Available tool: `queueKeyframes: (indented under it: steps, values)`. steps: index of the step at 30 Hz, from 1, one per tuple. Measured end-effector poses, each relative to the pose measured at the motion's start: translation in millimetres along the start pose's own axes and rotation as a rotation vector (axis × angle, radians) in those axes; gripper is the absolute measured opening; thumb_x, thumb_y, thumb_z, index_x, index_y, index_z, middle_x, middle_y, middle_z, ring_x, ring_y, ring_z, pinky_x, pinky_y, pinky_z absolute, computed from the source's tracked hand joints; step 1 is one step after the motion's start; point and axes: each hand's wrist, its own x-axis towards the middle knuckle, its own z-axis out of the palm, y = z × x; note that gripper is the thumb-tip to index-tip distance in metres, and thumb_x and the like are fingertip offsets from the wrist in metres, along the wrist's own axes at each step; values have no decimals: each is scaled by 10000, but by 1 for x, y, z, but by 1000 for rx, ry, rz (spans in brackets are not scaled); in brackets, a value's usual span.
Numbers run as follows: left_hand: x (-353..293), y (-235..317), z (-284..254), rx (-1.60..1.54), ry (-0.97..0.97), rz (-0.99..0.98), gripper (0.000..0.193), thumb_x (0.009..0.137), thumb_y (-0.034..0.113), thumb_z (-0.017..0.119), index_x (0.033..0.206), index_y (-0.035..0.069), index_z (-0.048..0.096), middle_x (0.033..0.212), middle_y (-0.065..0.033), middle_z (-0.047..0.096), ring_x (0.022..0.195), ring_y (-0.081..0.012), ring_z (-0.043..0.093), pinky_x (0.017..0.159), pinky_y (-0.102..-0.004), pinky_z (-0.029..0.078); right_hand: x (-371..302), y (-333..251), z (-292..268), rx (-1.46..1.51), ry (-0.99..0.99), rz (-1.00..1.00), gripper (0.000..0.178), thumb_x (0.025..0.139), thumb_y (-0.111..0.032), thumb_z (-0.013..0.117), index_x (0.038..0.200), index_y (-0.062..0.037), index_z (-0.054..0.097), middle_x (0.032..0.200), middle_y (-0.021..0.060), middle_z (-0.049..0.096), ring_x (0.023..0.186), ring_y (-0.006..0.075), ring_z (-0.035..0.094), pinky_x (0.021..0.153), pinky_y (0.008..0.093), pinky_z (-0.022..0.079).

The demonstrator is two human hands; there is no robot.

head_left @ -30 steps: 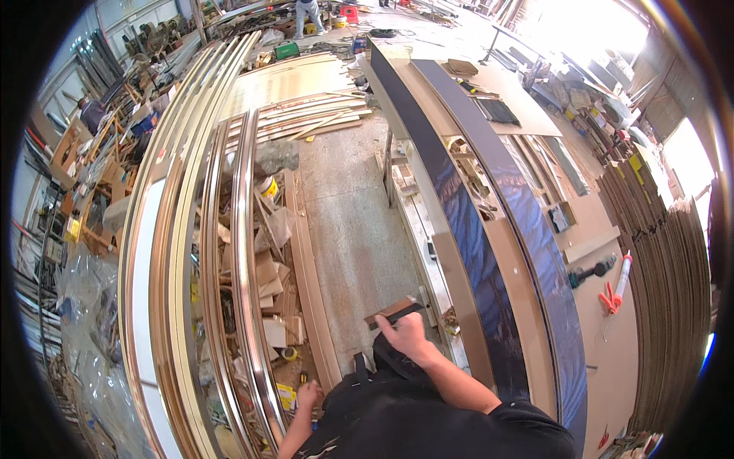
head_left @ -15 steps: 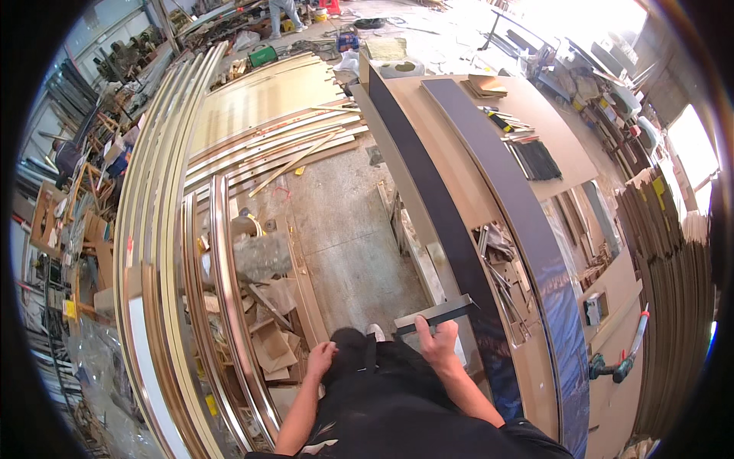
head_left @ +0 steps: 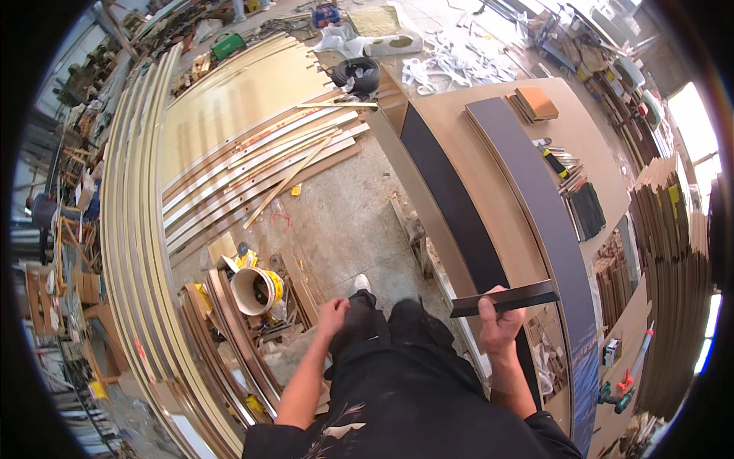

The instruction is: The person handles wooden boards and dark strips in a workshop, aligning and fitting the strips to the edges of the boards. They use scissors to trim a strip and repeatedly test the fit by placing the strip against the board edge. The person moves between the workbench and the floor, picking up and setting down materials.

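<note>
My right hand (head_left: 501, 317) is closed around a short dark strip (head_left: 535, 294), thumb on top, which lies crosswise over the near side of the workbench. Below it run a long black strip (head_left: 447, 183) and a stack of long grey-purple panels (head_left: 527, 183). My left hand (head_left: 334, 316) hangs beside my left leg, its fingers curled in, and nothing shows in it. The nearest thing to it is a wooden board (head_left: 300, 287) by the scrap pile.
A white bucket (head_left: 256, 291) stands among offcuts on the left, beside long metal profiles (head_left: 138, 229). On the bench lie a cutter (head_left: 554, 162), small orange-brown blocks (head_left: 537, 102) and a cordless drill (head_left: 614, 398). A black coil (head_left: 356, 76) rests on the floor ahead.
I have stepped forward along the bench. The dark strip in my right hand has turned and now lies farther right over the bench. The bucket on the left has come into fuller view.
</note>
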Motion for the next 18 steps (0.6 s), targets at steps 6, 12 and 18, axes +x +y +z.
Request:
queueKeyframes:
  steps: [6, 12, 18]
  values:
    - [144, 123, -97, 89, -29, 142, 357, 1013, 316, 625, 1136, -5, 721, 979, -126, 772, 933, -235, 734, 860, -362, 545, 102, -6, 9, 123, 179, 124, 138, 937, -50, 543, 904, 28, 652, 824, 85, 636, 760, 144, 551, 703, 297, 434]
    - [237, 202, -121, -94, -65, 180, 356, 1055, 282, 594, 1191, -31, 696, 1034, -113, 768, 982, -178, 701, 892, -317, 535, 188, 33, 36, 203, 291, 188, 99, 950, -59, 521, 904, 12, 572, 851, 106, 597, 787, 173, 551, 749, 316, 439]
    - [281, 244, -115, -263, -130, 167, 297, 1069, 210, 591, 1199, -40, 684, 1043, -121, 758, 972, -175, 703, 902, -303, 549, 259, 46, 53, 207, 287, 259, 119, 967, -73, 507, 901, 13, 556, 840, 106, 597, 771, 153, 519, 715, 304, 411]
